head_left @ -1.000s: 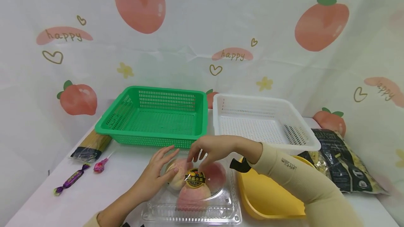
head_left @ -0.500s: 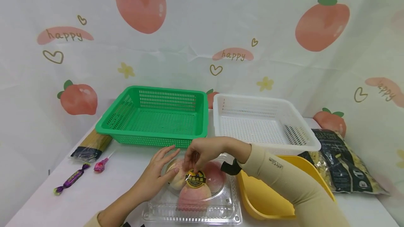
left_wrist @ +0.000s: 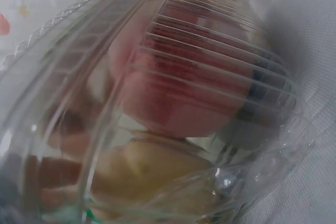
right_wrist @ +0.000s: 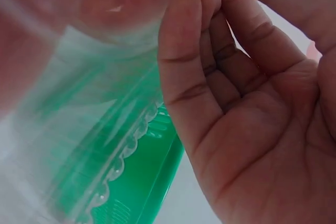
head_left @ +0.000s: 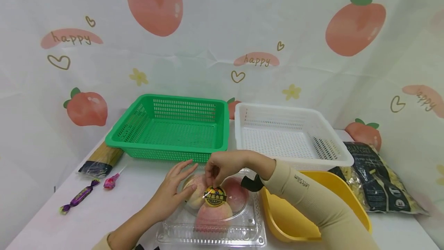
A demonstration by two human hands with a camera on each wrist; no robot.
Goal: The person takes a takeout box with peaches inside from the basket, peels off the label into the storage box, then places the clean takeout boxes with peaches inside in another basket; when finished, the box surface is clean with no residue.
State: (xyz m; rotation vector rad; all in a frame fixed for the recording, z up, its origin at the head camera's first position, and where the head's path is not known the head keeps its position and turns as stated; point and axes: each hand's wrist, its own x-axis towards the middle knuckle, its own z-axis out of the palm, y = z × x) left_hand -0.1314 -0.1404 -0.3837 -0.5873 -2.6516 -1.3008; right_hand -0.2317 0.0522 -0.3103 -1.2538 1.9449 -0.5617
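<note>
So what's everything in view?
Slotted basket: 1, green, back left
Perforated basket: 1, white, back right
Rounded tub: 1, yellow, front right
Lidded plastic box: 1, clear, front centre
Round peaches: 3 visible, pinkish, inside box
Round sticker: 1, black-gold, on box
Flat packet: 1, tan, left
Stick lollipop: 1, pink, left
Wrapped candy: 1, purple, left
Plastic bag: 1, black, right
Tabletop: 1, white, below
Printed backdrop: 1, white, behind
Left hand: 1, cream sleeve, at box
Right hand: 1, cream sleeve, at sticker

i see a clear box (left_wrist: 273, 145) with ridges, very close. in it, a red peach (left_wrist: 184, 87) and a yellow peach (left_wrist: 144, 166) look blurry.
</note>
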